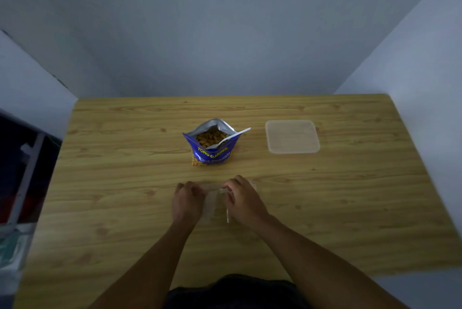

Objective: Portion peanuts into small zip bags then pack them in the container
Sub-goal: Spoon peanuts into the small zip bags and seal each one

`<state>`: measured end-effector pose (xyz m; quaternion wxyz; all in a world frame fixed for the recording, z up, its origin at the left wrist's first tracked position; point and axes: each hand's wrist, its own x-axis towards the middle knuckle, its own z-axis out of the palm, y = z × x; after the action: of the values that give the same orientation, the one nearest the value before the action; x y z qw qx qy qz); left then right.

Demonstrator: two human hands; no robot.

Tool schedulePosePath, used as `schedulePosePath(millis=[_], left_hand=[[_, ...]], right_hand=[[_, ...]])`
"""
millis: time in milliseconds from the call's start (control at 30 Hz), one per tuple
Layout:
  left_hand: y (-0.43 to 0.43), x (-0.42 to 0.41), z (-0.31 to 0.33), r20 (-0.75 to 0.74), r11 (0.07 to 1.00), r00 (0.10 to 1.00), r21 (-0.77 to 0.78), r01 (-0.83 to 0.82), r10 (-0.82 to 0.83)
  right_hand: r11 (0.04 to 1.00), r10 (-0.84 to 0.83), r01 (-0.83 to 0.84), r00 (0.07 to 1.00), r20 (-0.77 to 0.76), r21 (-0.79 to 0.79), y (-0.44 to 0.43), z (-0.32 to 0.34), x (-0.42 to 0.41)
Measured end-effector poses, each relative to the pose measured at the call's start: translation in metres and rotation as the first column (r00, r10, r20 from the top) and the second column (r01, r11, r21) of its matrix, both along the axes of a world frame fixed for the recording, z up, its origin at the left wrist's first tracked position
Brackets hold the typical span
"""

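Centrally, in the lower half of the frame, two bare hands meet over a wooden table (112, 183). The left hand (187, 202) and right hand (243, 201) each have their fingers curled, pinching opposite sides of a small clear zip bag (213, 198) held between them; the bag is faint and hard to make out. Above the hands, at mid-frame, a blue peanut packet (212, 152) stands open, peanuts (210, 137) visible inside, with a white plastic spoon (232, 136) resting in its mouth, handle pointing right. To the packet's right, well apart, lies a translucent plastic container (292, 136).
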<state>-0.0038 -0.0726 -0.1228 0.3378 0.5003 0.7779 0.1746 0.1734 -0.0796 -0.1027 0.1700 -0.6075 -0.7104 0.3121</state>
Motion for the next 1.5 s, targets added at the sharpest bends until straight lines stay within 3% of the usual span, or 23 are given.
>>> schedulePosePath(millis=[400,600,900,1200,1333,1400,1500], left_hand=[[-0.011,-0.017,0.014,0.149,0.954,0.959,0.219,0.206,-0.241],[0.004,-0.010,0.034,0.248,0.946,0.923,0.209,0.247,-0.295],[0.023,0.005,0.059,0.322,0.962,0.914,0.195,0.191,-0.247],[0.027,0.013,0.078,0.374,0.964,0.895,0.194,0.182,-0.244],[0.028,0.010,0.077,0.324,0.964,0.924,0.232,0.131,-0.203],[0.027,0.010,0.074,0.236,0.958,0.964,0.282,0.054,-0.124],[0.025,0.014,0.078,0.104,0.949,0.987,0.304,0.084,-0.121]], right_hand=[[0.970,0.203,-0.191,0.977,0.064,-0.153,0.036,0.015,0.000],[0.967,0.106,-0.117,0.993,-0.058,-0.225,0.056,0.042,0.007],[0.962,-0.046,-0.014,0.976,-0.215,-0.271,0.068,0.067,0.024],[0.943,0.104,-0.162,0.973,-0.205,-0.290,0.075,0.087,0.034],[0.951,0.121,-0.158,0.981,-0.150,-0.266,0.075,0.097,0.032],[0.967,0.059,-0.085,0.992,-0.115,-0.240,0.076,0.098,0.030],[0.976,-0.038,0.014,0.993,-0.110,-0.217,0.075,0.098,0.027]])
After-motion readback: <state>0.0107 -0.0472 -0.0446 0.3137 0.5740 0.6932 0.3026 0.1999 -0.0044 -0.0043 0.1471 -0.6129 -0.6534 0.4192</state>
